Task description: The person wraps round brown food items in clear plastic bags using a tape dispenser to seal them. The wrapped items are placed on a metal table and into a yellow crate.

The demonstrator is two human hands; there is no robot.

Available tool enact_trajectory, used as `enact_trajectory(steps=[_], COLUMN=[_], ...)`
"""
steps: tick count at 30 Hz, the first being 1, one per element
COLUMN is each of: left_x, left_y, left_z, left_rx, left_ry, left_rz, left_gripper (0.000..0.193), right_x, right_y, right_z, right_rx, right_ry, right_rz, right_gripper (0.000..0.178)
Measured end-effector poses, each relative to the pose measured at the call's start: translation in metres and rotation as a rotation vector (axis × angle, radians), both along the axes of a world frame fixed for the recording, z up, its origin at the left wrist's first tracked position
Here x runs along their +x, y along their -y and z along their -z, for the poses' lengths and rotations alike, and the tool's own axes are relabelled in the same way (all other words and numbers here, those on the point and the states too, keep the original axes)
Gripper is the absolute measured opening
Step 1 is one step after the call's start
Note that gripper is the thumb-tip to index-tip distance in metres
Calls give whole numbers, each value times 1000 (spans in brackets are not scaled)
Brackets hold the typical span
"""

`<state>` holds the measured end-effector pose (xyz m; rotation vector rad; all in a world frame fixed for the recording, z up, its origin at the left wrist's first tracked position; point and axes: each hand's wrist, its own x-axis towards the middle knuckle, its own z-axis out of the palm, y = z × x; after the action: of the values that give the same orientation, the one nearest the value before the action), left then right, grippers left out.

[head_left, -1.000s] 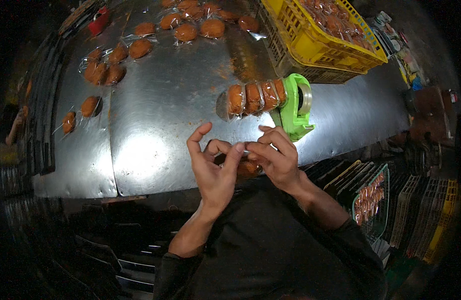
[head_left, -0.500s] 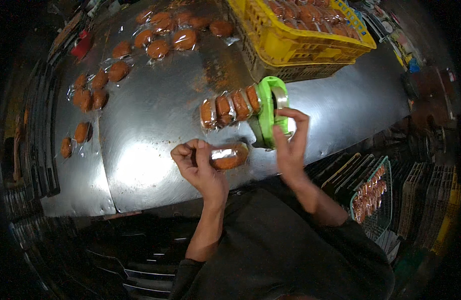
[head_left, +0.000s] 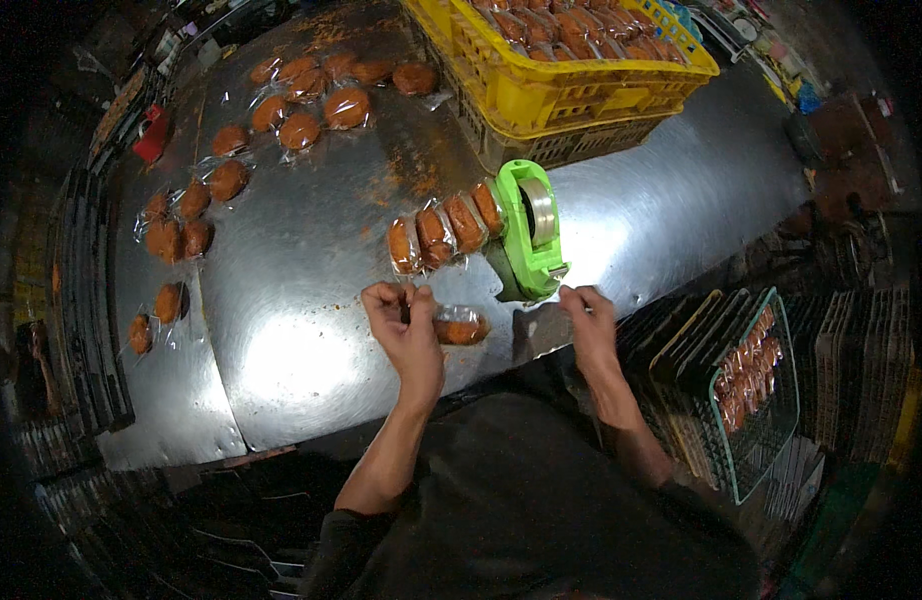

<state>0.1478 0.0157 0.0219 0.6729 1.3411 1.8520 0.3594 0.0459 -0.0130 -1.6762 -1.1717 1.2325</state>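
Right hand (head_left: 588, 315) has drawn away from the tape dispenser (head_left: 526, 240), fingers pinched on a tape end, while left hand (head_left: 406, 325) stays clamped on the bagged bun (head_left: 459, 326).

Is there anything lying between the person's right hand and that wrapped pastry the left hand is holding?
Nothing visible does. The left hand pinches the end of the wrapped pastry; between it and the right hand there is only bare metal table. The green tape dispenser stands just behind that gap, not in it.
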Motion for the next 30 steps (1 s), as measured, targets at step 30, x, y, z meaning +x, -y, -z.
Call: enact_trajectory(steps=[30], left_x=[-102], left_y=[-35], left_z=[39], left_rx=[-502], left_ry=[-55], left_rz=[102], left_gripper=[74], right_x=[-270], right_y=[-314], right_z=[8], right_rx=[241], right_ry=[408], right_rz=[-674], right_gripper=[49])
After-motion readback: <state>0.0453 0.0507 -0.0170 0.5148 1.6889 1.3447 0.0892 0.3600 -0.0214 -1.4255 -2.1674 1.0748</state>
